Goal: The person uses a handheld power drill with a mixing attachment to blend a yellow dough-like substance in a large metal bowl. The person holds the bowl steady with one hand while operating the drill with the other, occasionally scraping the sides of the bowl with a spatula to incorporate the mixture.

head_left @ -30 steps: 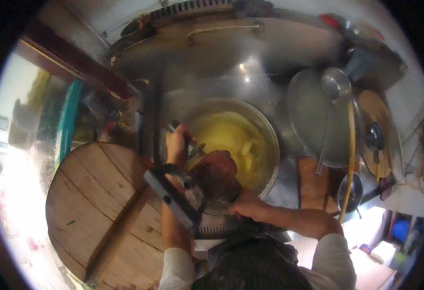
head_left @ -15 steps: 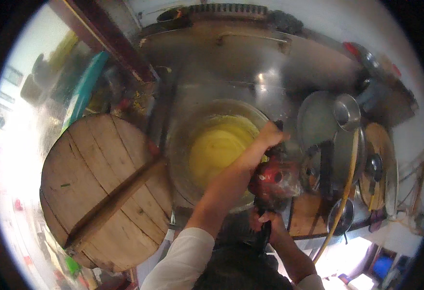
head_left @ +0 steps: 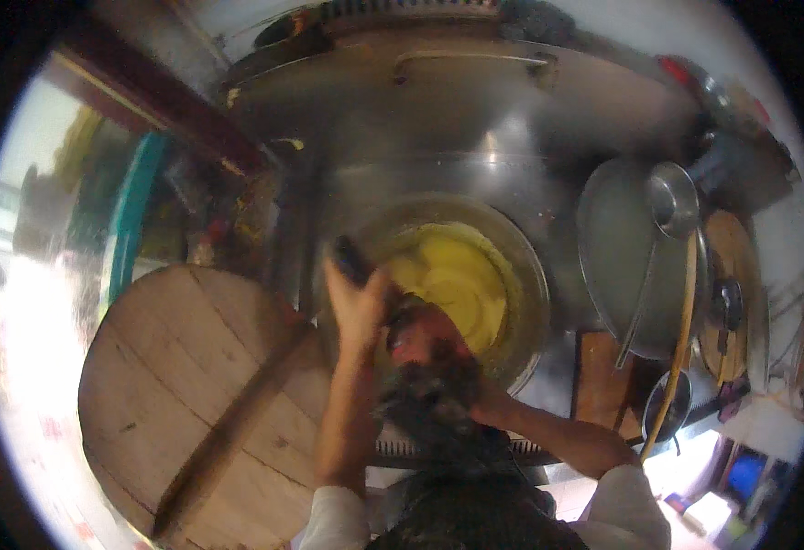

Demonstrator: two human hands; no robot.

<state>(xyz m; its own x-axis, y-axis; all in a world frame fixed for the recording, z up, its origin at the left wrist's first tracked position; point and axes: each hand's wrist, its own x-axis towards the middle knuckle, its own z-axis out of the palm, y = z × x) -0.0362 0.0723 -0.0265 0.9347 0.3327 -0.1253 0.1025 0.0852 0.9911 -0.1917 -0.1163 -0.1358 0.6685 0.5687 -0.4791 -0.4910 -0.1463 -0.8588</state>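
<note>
A wide round metal pot (head_left: pixel 532 316) holds thick yellow mash (head_left: pixel 461 284) with swirl marks on its surface. Tilted over the pot's near left part is a red and black hand-held power mixer (head_left: pixel 425 339), blurred by motion. My left hand (head_left: pixel 359 298) is wrapped round its black side handle (head_left: pixel 352 259), by the pot's left rim. At the near end of the mixer is my right hand (head_left: pixel 486 403), its fingers mostly hidden behind the black part of the tool. The mixer's working end in the mash is not plainly visible.
A large round wooden lid (head_left: pixel 191 394) with a crossbar lies at left. To the right are a big metal basin (head_left: pixel 603 247), a long-handled metal ladle (head_left: pixel 674 197), a brown board (head_left: pixel 601 371) and a small pan (head_left: pixel 667 408). A steel back wall (head_left: pixel 356 101) rises behind the pot.
The mixer has swung from the pot's right side to its near left, and both hands have moved left with it. More of the yellow mash shows on the right.
</note>
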